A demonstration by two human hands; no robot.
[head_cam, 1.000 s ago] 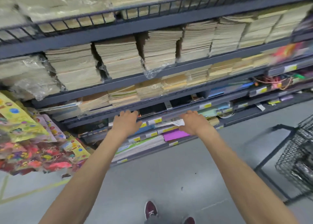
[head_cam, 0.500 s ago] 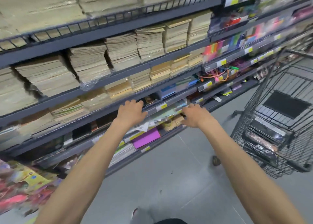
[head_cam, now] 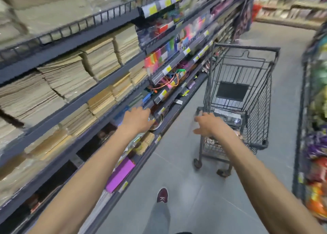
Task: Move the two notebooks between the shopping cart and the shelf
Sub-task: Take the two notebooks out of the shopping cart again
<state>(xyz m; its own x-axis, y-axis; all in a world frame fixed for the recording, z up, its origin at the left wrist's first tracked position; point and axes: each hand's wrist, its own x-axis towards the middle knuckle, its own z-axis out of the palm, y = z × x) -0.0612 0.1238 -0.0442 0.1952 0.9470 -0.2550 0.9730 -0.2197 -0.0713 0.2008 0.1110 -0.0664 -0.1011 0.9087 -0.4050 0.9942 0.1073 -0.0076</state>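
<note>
The dark wire shopping cart (head_cam: 265,78) stands in the aisle on the right, beside the shelf (head_cam: 99,94). Flat, glossy dark packs that may be the notebooks (head_cam: 228,117) lie at its near end, blurred and partly hidden by my right hand. My right hand (head_cam: 209,125) hovers at the cart's near rim, fingers spread, holding nothing. My left hand (head_cam: 137,119) reaches out in front of a lower shelf's front edge, fingers loose and empty.
The shelf on the left carries stacks of tan paper pads (head_cam: 69,76), coloured stationery (head_cam: 159,56) and a purple pack (head_cam: 120,173) low down. Another rack with bright packages (head_cam: 316,145) lines the right side. Grey floor (head_cam: 185,180) runs between them; my red shoe (head_cam: 161,195) is below.
The view has swung right, bringing the cart fully into view. Both hands have come off the shelf edge; my right hand has moved over to the cart's near rim.
</note>
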